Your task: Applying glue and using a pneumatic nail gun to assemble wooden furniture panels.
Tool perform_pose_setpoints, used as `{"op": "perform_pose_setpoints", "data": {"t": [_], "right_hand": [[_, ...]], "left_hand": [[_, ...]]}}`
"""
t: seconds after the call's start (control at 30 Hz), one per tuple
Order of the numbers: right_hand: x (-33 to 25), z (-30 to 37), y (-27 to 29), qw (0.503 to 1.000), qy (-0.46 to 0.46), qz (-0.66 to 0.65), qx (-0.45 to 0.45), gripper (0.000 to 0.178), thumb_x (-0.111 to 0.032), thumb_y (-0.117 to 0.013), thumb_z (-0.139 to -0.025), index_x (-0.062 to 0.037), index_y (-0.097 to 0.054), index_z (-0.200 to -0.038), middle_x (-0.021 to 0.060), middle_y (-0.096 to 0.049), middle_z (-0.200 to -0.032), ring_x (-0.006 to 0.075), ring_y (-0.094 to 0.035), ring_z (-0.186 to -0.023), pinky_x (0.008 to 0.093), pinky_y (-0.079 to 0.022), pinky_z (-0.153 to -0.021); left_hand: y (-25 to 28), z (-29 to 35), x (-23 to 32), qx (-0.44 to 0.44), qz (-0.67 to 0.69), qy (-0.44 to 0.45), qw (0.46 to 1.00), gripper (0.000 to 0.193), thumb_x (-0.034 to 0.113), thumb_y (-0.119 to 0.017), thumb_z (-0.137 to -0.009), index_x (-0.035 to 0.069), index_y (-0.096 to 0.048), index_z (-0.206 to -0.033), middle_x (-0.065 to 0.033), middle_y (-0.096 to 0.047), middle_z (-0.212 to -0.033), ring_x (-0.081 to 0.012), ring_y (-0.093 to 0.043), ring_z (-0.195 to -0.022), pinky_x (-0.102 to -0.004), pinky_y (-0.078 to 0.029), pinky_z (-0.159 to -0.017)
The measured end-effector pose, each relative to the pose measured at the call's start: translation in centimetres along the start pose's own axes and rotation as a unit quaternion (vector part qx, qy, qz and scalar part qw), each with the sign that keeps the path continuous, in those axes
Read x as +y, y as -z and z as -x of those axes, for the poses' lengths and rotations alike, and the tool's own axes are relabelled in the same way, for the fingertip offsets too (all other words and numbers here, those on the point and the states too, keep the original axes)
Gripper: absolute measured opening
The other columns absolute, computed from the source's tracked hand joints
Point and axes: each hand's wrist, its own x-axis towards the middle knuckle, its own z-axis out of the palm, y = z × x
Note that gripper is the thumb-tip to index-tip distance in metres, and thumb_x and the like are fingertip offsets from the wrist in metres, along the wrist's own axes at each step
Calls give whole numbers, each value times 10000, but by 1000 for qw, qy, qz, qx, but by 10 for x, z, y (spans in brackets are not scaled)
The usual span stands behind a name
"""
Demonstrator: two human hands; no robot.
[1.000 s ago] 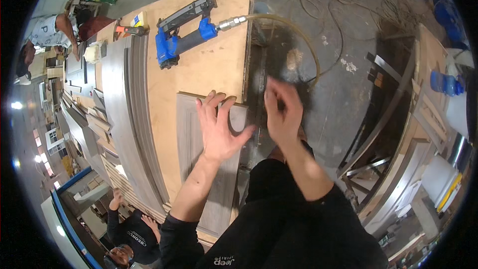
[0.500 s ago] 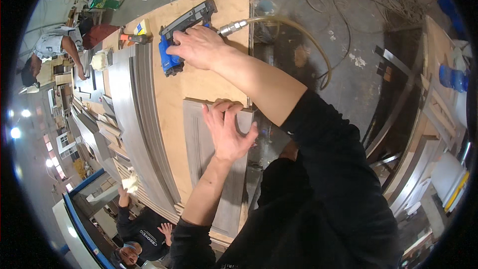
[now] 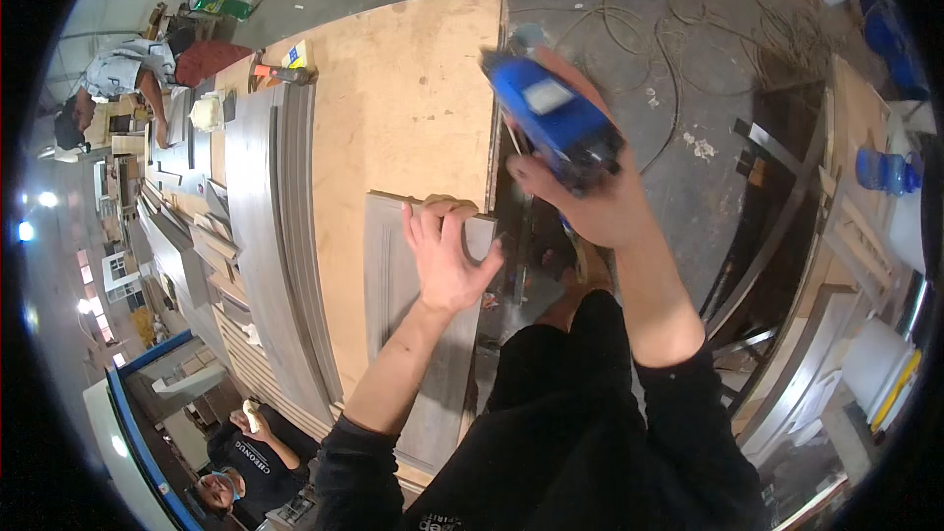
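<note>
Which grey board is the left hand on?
The rightmost panel on the table; the left hand curls over its far end. The stacked grey boards lie farther left, clear of that hand.

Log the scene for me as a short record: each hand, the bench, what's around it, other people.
Left hand: on a grey wood-grain panel, fingers at its far edge
Right hand: holding a blue-and-black nail gun, blurred, beyond the bench's right edge
Bench: pale wooden top under the panel
Left of panel: long grey boards; orange-and-black tool near their far ends
Far right: translucent blue plastic bottle
Other people: two, upper left and lower left
</note>
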Motion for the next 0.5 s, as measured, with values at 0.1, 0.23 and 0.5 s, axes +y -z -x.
{"op": "perform_pose_setpoints", "data": {"t": [0.1,0.23,0.5], "right_hand": [[25,59,23,986,-77,-143,23,961,-82,-877,-767,-70,-369,-1583,110,-630,-1327,108,-601,-1072,272,-515,-896],[86,123,27,953,-63,-295,21,934,-151,-876,-781,-55,-382,-1569,136,-656,-1257,36,-578,-769,184,-490,-677],[145,151,11,923,-94,-372,-27,901,-180,-808,-780,-73,-376,-1565,128,-684,-1168,59,-572,-751,218,-479,-675]], "left_hand": [[-2,2,-1,-5,-8,-2,1000,562,197,-796,-710,101,-560,-1211,-130,-543,-1219,-366,-489,-1251,-652,-182,-1180],[-1,-1,1,-16,-26,-15,999,551,194,-783,-723,95,-549,-1211,-124,-554,-1221,-366,-489,-1244,-638,-173,-1189],[-6,-2,-2,-31,-24,-28,999,566,184,-795,-705,90,-552,-1207,-133,-543,-1214,-373,-482,-1235,-622,-184,-1176]]}}
